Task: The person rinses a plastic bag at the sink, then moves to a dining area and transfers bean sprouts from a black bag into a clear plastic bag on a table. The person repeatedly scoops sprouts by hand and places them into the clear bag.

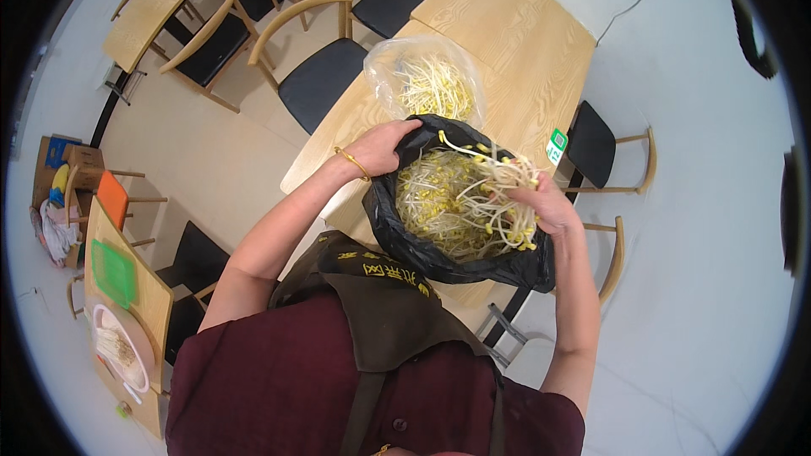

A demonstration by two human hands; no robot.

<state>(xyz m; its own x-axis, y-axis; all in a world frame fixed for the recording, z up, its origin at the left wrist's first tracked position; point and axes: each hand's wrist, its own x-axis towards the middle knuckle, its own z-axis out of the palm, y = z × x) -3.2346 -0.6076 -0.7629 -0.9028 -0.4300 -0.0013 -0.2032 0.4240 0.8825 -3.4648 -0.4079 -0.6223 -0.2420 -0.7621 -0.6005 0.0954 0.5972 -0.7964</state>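
A black plastic bag (380, 215) stands wide open in front of me, full of soybean sprouts (437, 202) with pale stems and yellow heads. My left hand (379, 147), with a gold bangle at the wrist, grips the far left part of the bag's rim. Over the bag's right side, my right hand (546, 204) is closed on a loose bunch of sprouts (514, 178) whose stems hang down into the bag; its fingertips are partly hidden. Just beyond the black bag, a clear plastic bag (380, 69) holds more sprouts (437, 88) on the wooden table (507, 44).
A green and white tag (557, 145) lies at the table's right edge. Chairs with black seats (326, 79) stand left and right of the table. On another table at the left are a green plastic basket (114, 273) and a pink basin (142, 335). Cardboard boxes (85, 157) sit beyond it.
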